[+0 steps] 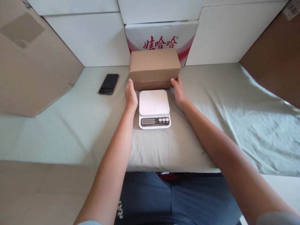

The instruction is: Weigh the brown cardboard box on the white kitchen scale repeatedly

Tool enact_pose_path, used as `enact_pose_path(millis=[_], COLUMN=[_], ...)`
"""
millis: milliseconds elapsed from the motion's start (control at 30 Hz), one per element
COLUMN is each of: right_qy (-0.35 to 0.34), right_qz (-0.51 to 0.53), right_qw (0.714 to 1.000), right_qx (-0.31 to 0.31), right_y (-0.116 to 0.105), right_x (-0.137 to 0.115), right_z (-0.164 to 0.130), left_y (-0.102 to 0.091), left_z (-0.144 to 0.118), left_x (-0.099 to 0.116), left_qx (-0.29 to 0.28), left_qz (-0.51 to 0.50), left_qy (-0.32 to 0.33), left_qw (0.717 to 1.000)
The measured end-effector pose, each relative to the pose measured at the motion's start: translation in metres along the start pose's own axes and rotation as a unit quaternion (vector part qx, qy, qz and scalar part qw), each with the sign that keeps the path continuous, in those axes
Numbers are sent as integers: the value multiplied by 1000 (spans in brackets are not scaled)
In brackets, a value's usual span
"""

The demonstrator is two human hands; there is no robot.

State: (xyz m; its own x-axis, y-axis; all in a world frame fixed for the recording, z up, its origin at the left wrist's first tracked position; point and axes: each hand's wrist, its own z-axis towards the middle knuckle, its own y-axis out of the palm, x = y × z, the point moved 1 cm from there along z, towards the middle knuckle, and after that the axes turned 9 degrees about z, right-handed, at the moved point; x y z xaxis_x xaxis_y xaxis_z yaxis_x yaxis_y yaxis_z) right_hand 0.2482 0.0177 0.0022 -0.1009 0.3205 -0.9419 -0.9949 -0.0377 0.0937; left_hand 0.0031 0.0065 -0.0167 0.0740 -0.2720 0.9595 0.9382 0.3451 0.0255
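Observation:
A closed brown cardboard box (153, 70) is held between my two hands at the back of the cloth-covered surface. My left hand (130, 94) grips its lower left corner, with the thumb pointing up. At the lower right end, my right hand (179, 90) has its thumb on the front face and its other fingers round the side, partly hidden. Just in front of the box is a white kitchen scale (154, 107) with a bare platform. The scale's small display looks blank, and several round buttons sit beside it.
A dark smartphone (109, 84) lies left of the box on the pale green cloth (93, 125). Behind stands a white carton (161, 31) with red lettering, among white panels. Large cardboard pieces flank the surface, one at left (35, 62) and one at right (276, 53).

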Motion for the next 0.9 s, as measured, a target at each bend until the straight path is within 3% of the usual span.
enact_pose_path(millis=[100, 167, 267, 367, 533, 900], right_qy=[-38, -62, -66, -50, -37, -7], right_qz=[-9, -27, -36, -26, 13, 27], right_qw=[999, 997, 994, 994, 997, 998], right_qx=[-21, -46, -77, -94, -64, -55], right_y=[2, 3, 1, -3, -10, -8], right_x=[-22, -43, -72, -86, -80, -72], right_z=[-6, -17, -51, -97, -138, -144], left_y=[-6, -17, -39, -55, -57, -58], left_z=[-6, -18, -52, -96, -141, -148], left_x=[19, 38, 66, 79, 71, 59], left_qx=[24, 2, -19, -14, -14, 30], left_qz=[7, 1, 9, 30, 51, 69], left_qy=[16, 18, -2, -25, -20, 5], left_qw=[1000, 1000, 1000, 999, 998, 997])
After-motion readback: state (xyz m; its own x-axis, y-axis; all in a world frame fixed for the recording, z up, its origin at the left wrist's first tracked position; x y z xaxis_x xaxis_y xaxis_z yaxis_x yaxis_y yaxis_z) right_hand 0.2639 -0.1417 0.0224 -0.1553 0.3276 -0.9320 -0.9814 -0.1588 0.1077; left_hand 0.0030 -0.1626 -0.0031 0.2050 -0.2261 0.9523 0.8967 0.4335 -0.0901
